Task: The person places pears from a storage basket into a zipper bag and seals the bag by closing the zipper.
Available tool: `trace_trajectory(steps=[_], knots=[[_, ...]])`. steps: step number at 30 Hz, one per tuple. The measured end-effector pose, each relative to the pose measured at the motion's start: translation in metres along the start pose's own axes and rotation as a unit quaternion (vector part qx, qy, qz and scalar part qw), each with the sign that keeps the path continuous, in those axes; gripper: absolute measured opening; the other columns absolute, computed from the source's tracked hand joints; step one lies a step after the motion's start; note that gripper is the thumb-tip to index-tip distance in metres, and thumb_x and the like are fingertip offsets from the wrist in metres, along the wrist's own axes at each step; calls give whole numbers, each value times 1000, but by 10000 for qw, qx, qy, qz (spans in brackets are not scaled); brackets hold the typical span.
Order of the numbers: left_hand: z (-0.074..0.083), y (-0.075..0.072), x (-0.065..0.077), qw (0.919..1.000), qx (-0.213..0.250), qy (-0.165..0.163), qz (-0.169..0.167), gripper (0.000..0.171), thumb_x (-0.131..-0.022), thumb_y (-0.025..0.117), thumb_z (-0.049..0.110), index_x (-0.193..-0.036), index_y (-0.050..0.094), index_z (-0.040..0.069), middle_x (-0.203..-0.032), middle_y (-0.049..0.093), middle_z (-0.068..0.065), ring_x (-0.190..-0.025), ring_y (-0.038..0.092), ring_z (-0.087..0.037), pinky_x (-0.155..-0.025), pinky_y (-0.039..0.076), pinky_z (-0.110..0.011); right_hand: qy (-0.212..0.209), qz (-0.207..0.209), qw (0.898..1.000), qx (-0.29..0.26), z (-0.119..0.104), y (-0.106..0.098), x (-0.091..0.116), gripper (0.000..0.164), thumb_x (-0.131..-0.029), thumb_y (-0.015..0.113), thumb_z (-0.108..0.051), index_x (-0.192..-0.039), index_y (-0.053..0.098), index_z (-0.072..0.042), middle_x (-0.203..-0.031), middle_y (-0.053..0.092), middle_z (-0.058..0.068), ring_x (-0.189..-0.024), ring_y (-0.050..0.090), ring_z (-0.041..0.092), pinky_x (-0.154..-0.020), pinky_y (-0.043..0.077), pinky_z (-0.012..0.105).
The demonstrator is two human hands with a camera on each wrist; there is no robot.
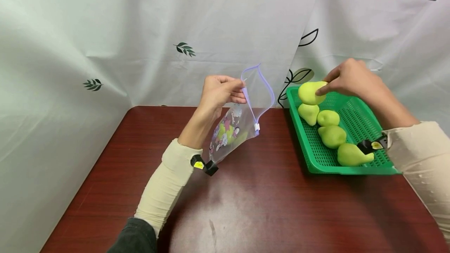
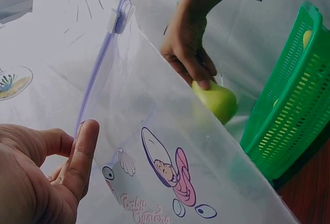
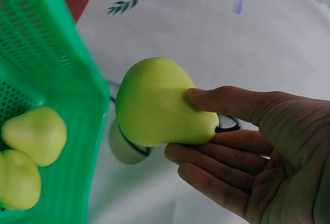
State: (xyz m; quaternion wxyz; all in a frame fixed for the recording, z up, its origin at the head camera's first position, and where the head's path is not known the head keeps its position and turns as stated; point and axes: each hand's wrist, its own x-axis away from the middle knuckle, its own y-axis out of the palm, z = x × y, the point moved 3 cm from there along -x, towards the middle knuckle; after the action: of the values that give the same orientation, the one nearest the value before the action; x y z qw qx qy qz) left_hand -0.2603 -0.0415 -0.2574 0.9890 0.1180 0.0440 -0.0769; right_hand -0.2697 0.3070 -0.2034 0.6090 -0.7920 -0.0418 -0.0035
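My left hand (image 1: 223, 93) pinches the purple zip edge of a clear slider bag (image 1: 242, 128) with cartoon prints, and its mouth gapes toward the right. Green fruit shows through the lower part of the bag. A white slider (image 1: 257, 127) sits at the near end of the zip. My right hand (image 1: 355, 77) grips a yellow-green pear (image 1: 311, 93) between thumb and fingers, above the back left rim of the green basket (image 1: 306, 155). In the right wrist view the pear (image 3: 160, 102) lies sideways, its dark stem toward the palm.
Several more pears (image 1: 332, 136) lie in the basket, mostly along its left side. The basket stands on the right of the dark red wooden table (image 1: 246, 206). A white curtain (image 1: 158, 30) with leaf prints hangs behind the table.
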Motion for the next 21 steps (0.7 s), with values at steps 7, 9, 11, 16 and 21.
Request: trace_trajectory(steps=[7, 9, 11, 16, 21], knots=[[1, 1, 1, 10000, -9, 3, -19, 19, -90, 69, -6, -100, 70, -21, -63, 70, -10, -51, 71, -19, -60, 70, -37, 149, 296, 9993, -182, -14, -16, 9, 90, -71, 81, -76, -134, 71, -13, -146, 60, 24, -138, 41, 55, -89, 50, 72], [2, 1, 1, 10000, -22, 9, -25, 19, -90, 69, -6, -100, 70, -21, -63, 70, -10, -51, 71, -19, -60, 70, -37, 194, 399, 9987, -242, -19, -19, 12, 90, -71, 80, -78, -135, 71, -14, -148, 59, 24, -138, 41, 54, -85, 50, 71], [2, 1, 1, 10000, -46, 12, -30, 18, -90, 69, -6, -99, 71, -21, -62, 70, -10, -51, 71, -19, -60, 70, -37, 197, 539, 9979, -311, -24, -21, 14, 89, -71, 80, -78, -135, 71, -16, -145, 61, 22, -135, 45, 50, -79, 51, 63], [2, 2, 0, 10000, -5, -3, -20, 14, -89, 69, -6, -96, 72, -18, -63, 70, -11, -51, 71, -19, -60, 70, -37, 6, 1011, 9939, -450, -38, -24, 17, 80, -74, 81, -73, -132, 73, -18, -131, 72, 14, -122, 56, 36, -67, 47, 40], [3, 3, -2, 10000, 30, 54, -53, 20, -89, 69, -6, -101, 70, -22, -63, 70, -11, -51, 71, -20, -60, 70, -37, -383, 1562, 9838, -789, -49, -25, 17, 69, -75, 85, -66, -125, 77, -19, -115, 78, 8, -99, 68, 10, -65, 45, 24]])
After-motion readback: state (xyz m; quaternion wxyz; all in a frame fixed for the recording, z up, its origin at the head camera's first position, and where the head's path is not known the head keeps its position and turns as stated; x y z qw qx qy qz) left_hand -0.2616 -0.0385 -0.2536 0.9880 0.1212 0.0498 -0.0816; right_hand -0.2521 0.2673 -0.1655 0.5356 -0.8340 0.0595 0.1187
